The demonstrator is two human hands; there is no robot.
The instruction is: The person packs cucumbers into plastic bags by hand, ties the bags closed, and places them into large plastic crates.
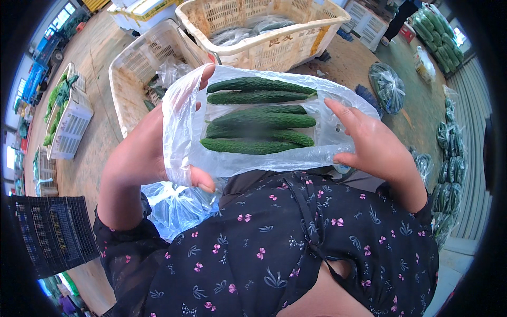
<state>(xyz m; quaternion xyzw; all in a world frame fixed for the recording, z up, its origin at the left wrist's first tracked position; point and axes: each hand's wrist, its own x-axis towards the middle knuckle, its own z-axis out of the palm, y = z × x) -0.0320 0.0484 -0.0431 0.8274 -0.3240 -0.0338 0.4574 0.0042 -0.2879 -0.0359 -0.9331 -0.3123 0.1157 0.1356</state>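
Two large dirty cream crates ahead: big crate [251, 59] with clear bags inside, side crate [124, 84] just left of it. White foam box [142, 15] behind. Left: white crate [74, 132] of greens, black crate [53, 232] nearer, blue vehicle [45, 61] farther off. Right: clear bag [387, 89] on the floor, bagged greens [449, 171] along a ribbed grey wall [472, 127], stacked green sacks [435, 39], standing person [402, 16] beyond.
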